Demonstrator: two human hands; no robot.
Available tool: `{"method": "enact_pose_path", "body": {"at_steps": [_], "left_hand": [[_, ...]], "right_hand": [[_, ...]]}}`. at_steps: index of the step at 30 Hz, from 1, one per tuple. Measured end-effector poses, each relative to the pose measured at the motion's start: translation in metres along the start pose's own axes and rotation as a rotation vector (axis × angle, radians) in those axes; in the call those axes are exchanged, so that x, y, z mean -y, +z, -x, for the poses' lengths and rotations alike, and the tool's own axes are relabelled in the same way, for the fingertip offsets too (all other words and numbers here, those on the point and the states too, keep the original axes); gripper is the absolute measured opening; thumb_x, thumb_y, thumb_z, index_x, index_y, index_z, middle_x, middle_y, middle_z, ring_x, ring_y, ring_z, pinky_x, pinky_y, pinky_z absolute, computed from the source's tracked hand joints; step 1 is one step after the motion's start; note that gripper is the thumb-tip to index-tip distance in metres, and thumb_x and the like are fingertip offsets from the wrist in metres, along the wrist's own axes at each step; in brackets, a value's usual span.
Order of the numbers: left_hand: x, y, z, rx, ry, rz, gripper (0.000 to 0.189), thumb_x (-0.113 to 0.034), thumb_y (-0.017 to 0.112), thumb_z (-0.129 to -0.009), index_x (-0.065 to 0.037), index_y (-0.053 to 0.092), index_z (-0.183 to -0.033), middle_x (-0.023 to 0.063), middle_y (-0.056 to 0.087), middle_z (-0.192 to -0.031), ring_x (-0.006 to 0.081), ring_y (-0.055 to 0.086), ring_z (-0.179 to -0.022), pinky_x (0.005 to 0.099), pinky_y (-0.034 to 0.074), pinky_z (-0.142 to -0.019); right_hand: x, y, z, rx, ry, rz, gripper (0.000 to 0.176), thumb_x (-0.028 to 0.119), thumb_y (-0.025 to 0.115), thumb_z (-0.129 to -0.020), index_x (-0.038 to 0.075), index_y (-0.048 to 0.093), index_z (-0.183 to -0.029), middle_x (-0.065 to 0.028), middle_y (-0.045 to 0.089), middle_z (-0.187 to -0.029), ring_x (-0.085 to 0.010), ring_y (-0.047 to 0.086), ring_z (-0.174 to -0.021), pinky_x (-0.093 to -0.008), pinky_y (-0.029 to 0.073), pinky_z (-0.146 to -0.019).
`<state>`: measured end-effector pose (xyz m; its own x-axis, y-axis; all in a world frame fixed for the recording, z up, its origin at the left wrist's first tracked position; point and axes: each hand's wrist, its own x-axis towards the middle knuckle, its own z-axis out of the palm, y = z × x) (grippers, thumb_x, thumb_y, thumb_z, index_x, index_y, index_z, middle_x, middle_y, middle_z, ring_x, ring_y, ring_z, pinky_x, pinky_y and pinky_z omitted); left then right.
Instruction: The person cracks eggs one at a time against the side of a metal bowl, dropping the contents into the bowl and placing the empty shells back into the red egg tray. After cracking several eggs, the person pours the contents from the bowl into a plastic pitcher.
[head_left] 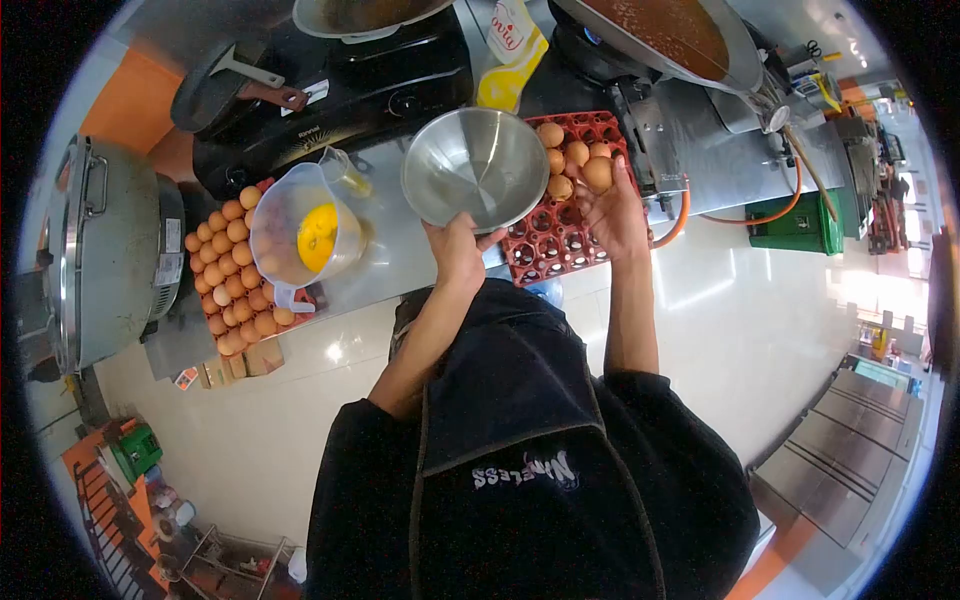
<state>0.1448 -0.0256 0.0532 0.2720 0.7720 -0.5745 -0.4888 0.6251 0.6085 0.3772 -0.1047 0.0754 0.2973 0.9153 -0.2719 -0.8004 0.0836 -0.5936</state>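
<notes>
My left hand (458,258) is closed on the near rim of a shiny steel mixing bowl (478,165), thumb at the edge and fingers beneath; no contents show in it. My right hand (618,218) has its fingers round a brown egg (598,174) above a red egg tray (565,240). Several other eggs (550,134) sit at that tray's far end; its nearer cups hold none. Left of the bowl stands a translucent plastic jug (268,225) with yellow yolks (318,238) in it.
A second tray full of eggs (235,285) lies left of the jug, and a small clear cup (345,172) stands behind it. A black gas stove (330,150), a yellow-and-white pouch (512,60) and a wok of brown sauce (665,35) over a blue flame line the back. An orange hose (684,215) runs at right.
</notes>
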Motion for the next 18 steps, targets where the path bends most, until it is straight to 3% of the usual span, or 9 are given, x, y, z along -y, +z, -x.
{"method": "enact_pose_path", "body": {"at_steps": [4, 6, 9, 13, 15, 18], "left_hand": [[-0.002, 0.003, 0.004, 0.023, 0.014, 0.016, 0.069, 0.006, 0.048, -0.079, -0.018, 0.023, -0.139, 0.0144, 0.043, -0.132, 0.0317, 0.061, -0.107, 0.0392, 0.067, -0.061], [-0.002, 0.010, 0.010, -0.084, 0.065, -0.006, 0.060, 0.004, 0.048, -0.080, -0.010, 0.035, -0.136, 0.0147, 0.056, -0.122, 0.0269, 0.069, -0.090, 0.0310, 0.065, -0.056], [-0.005, 0.012, 0.014, -0.074, 0.039, -0.013, 0.062, 0.004, 0.048, -0.080, -0.011, 0.032, -0.138, 0.0145, 0.055, -0.123, 0.0269, 0.068, -0.094, 0.0323, 0.065, -0.057], [0.002, 0.009, 0.013, -0.048, 0.027, -0.023, 0.064, 0.005, 0.048, -0.081, -0.013, 0.029, -0.139, 0.0146, 0.054, -0.124, 0.0273, 0.067, -0.098, 0.0333, 0.065, -0.058], [0.003, 0.007, 0.012, 0.057, 0.004, 0.004, 0.067, 0.006, 0.046, -0.079, -0.013, 0.021, -0.139, 0.0162, 0.043, -0.127, 0.0335, 0.061, -0.104, 0.0403, 0.068, -0.063], [0.001, 0.007, 0.013, 0.096, 0.018, -0.015, 0.072, 0.007, 0.045, -0.078, -0.012, 0.019, -0.142, 0.0175, 0.043, -0.127, 0.0341, 0.061, -0.104, 0.0412, 0.068, -0.064]], "right_hand": [[-0.014, -0.006, -0.004, -0.097, -0.107, 0.030, 0.032, 0.011, 0.061, -0.096, 0.003, 0.048, -0.124, -0.0214, 0.061, -0.114, -0.0326, 0.066, -0.108, -0.0411, 0.057, -0.094], [-0.019, 0.014, 0.004, -0.164, -0.170, 0.120, 0.036, -0.003, 0.064, -0.091, 0.002, 0.048, -0.123, -0.0186, 0.060, -0.113, -0.0278, 0.066, -0.100, -0.0358, 0.058, -0.088], [-0.022, 0.030, 0.006, -0.128, -0.222, 0.215, 0.039, -0.009, 0.063, -0.089, 0.001, 0.047, -0.123, -0.0175, 0.058, -0.118, -0.0222, 0.064, -0.096, -0.0327, 0.057, -0.086], [-0.030, 0.018, -0.003, -0.093, -0.248, 0.439, 0.037, -0.008, 0.061, -0.091, 0.000, 0.046, -0.124, -0.0187, 0.057, -0.120, -0.0252, 0.063, -0.109, -0.0364, 0.054, -0.097], [-0.035, 0.019, -0.004, -0.059, -0.302, 0.511, 0.043, -0.005, 0.066, -0.091, 0.000, 0.044, -0.128, -0.0132, 0.059, -0.115, -0.0166, 0.063, -0.097, -0.0289, 0.056, -0.083], [-0.045, 0.029, -0.004, -0.143, -0.375, 0.318, 0.044, -0.002, 0.069, -0.090, 0.001, 0.046, -0.127, -0.0103, 0.062, -0.110, -0.0151, 0.063, -0.092, -0.0266, 0.055, -0.080]]}}
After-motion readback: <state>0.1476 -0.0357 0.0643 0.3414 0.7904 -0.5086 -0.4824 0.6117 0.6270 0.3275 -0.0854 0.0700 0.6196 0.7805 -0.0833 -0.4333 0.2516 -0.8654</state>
